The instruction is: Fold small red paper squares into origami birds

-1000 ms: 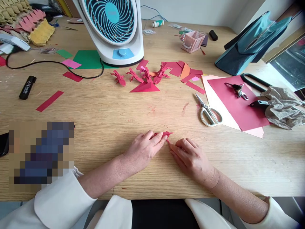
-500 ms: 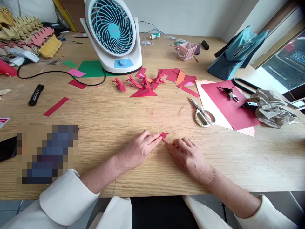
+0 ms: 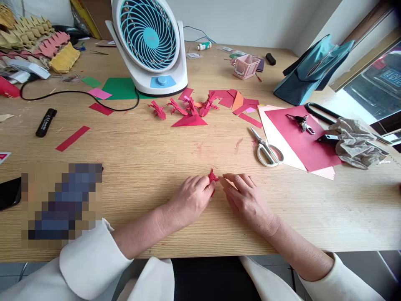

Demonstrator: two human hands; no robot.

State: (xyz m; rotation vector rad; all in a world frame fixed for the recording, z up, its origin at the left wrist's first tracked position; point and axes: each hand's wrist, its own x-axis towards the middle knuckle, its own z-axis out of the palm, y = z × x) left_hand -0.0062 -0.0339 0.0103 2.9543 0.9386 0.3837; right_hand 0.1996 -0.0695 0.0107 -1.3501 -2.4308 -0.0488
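Observation:
A small folded red paper piece [image 3: 212, 176] is pinched between the thumb and fingers of my left hand [image 3: 193, 198], low over the wooden table. My right hand [image 3: 247, 201] is just right of it, its fingertips close to the paper's right edge; whether they touch it is hard to tell. The right fingers are bent and partly spread, with nothing visible between them. Beyond the hands lie several folded red paper figures [image 3: 189, 120] and some flat red paper strips [image 3: 249, 121].
White-handled scissors [image 3: 267, 151] lie right of centre, beside red and pale sheets [image 3: 305, 144]. A white fan [image 3: 161, 82] stands at the back left. A teal bag [image 3: 300, 79] is at the back right, a black marker [image 3: 46, 122] at the left, a phone [image 3: 10, 194] below it.
The red paper has turned, its point now facing away from me. My left hand has closed round it, and my right fingertips have moved up beside it and away from its lower end.

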